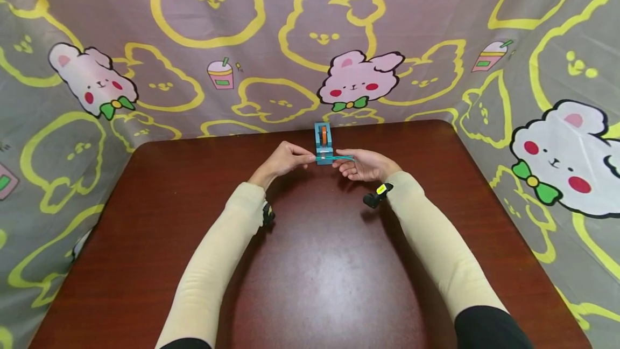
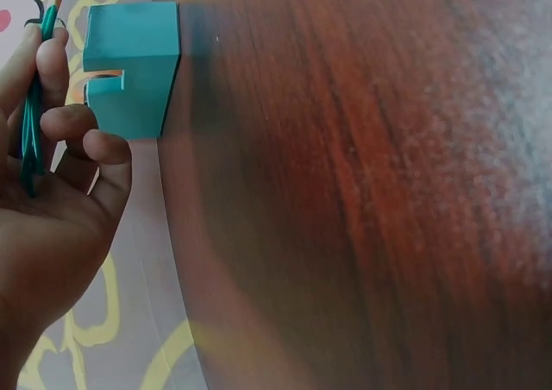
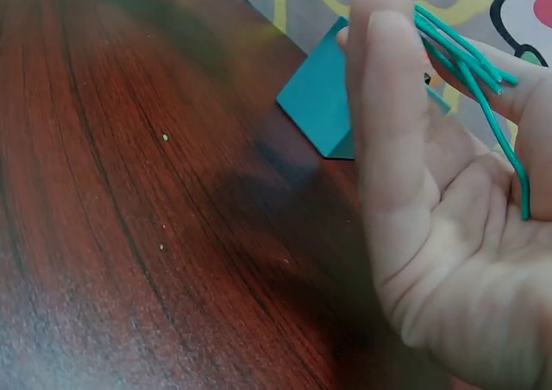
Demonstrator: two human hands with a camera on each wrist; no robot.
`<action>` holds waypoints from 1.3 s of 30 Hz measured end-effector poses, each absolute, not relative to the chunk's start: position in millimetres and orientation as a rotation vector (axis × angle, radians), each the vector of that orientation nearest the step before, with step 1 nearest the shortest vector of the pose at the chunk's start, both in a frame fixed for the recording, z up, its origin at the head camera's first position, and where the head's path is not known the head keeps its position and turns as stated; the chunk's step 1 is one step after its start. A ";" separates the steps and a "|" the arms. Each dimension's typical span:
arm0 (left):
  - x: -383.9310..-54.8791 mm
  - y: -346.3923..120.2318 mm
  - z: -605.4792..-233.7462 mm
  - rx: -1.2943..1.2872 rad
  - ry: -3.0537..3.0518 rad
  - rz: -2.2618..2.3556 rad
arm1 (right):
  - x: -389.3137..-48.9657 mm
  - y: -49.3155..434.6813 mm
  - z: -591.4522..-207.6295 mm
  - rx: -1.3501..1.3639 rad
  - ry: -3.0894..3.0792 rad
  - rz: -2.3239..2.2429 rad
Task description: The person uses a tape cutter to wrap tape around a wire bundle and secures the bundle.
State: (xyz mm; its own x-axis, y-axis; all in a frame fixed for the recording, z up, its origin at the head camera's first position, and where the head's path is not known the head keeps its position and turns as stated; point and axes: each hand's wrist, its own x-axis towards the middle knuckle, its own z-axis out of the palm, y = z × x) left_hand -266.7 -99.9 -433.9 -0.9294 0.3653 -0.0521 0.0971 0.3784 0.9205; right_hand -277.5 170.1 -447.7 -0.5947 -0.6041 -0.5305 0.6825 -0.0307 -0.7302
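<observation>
A bundle of thin green wires stretches sideways between both hands, across the front of a blue tape dispenser with an orange roll in it. My left hand pinches the bundle between thumb and fingertips; in the left wrist view the wire ends run back over the palm. From the other side my right hand holds the bundle between thumb and fingers, palm partly turned up. Loose wire ends splay towards that palm in the right wrist view. Fingers hide where the right hand grips.
The dispenser stands near the far edge of the dark brown table. Close behind it hangs a patterned cloth, which also runs along both sides. Wrist cameras are strapped under both forearms.
</observation>
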 end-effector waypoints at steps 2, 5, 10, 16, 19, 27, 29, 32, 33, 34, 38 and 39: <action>-266.5 -98.9 -433.0 0.435 2.397 1.581 | -277.7 169.9 -447.7 0.088 1.291 -1.805; -266.6 -98.3 -433.9 0.459 2.398 1.586 | -277.7 170.1 -447.4 0.101 1.245 -1.847; -265.9 -97.2 -434.5 0.496 2.403 1.579 | -277.9 173.7 -447.9 0.101 1.242 -1.862; -265.4 -94.7 -434.2 0.510 2.400 1.586 | -278.0 179.3 -443.1 0.028 1.443 -1.809; -265.4 -94.6 -434.7 0.511 2.397 1.593 | -278.8 180.6 -437.7 -0.039 1.602 -1.747; -268.8 -98.4 -438.3 0.411 2.364 1.644 | -278.4 182.4 -420.5 -0.363 2.053 -1.525; -270.7 -99.4 -440.2 0.361 2.327 1.671 | -277.2 182.0 -417.7 -0.456 2.154 -1.465; -274.4 -100.5 -443.2 0.270 2.242 1.697 | -275.0 180.6 -415.7 -0.600 2.275 -1.389; -275.9 -100.7 -444.0 0.238 2.212 1.700 | -274.3 179.9 -415.7 -0.645 2.307 -1.372; -277.6 -100.9 -444.8 0.205 2.181 1.700 | -273.0 178.8 -414.8 -0.684 2.335 -1.357; -282.7 -101.0 -444.2 0.109 2.096 1.653 | -268.1 175.9 -414.2 -0.800 2.465 -1.269; -283.7 -100.9 -443.4 0.097 2.082 1.633 | -266.8 175.5 -414.4 -0.820 2.507 -1.239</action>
State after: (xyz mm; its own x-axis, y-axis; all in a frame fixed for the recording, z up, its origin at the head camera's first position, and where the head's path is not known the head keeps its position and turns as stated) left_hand -283.7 -100.9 -443.4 -0.8778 0.3467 -0.3304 -0.2383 0.2824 0.9292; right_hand -266.8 175.5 -414.4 -0.8182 -0.5734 0.0425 -0.3820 0.4869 -0.7855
